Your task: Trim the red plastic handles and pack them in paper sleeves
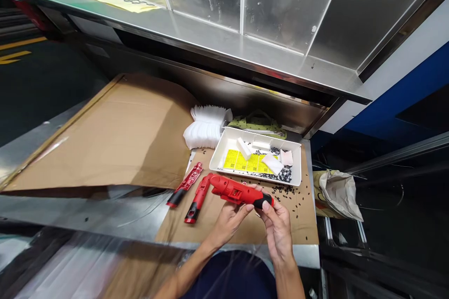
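Both hands hold a red and black plastic tool housing [238,191] above the cardboard-covered bench. My left hand [229,219] grips its underside near the middle, thumb along the side. Around the black end on the right, my right hand [277,224] has its thumb and fingers closed. Just left of it lies a second red and black housing [199,201] on the cardboard. Beside that rests a housing half [185,184] with its ribbed inside facing up. Behind my hands stands a white tray [255,178] holding yellow label sheets, white pads and many small black parts.
A large cardboard box [105,135] takes up the left of the bench. A stack of white foam sheets [205,128] and a green patterned bag [259,124] sit behind the tray. Small black parts [287,191] are scattered at right. A metal shelf [217,42] overhangs the back.
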The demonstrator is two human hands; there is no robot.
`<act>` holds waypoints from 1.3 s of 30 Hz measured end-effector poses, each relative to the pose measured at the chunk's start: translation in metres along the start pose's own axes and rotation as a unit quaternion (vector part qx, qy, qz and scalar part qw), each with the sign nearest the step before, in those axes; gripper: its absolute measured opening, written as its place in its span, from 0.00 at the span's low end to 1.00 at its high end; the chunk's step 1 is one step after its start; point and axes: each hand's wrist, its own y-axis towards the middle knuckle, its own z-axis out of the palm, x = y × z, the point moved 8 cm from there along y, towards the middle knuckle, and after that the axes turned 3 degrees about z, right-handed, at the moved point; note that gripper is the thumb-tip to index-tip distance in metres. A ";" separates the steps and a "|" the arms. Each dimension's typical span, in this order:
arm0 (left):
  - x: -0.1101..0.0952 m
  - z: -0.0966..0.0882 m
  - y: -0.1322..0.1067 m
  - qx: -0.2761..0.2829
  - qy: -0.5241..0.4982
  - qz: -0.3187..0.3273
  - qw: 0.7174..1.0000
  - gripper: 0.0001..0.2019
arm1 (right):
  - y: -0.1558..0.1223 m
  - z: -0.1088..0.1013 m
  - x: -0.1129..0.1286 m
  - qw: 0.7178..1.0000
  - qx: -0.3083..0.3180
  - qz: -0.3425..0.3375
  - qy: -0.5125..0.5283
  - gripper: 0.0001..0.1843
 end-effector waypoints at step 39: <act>0.009 -0.025 0.001 -0.067 -0.373 -0.115 0.918 0.34 | 0.036 -0.091 -0.032 0.754 -0.007 -0.150 -0.639 0.09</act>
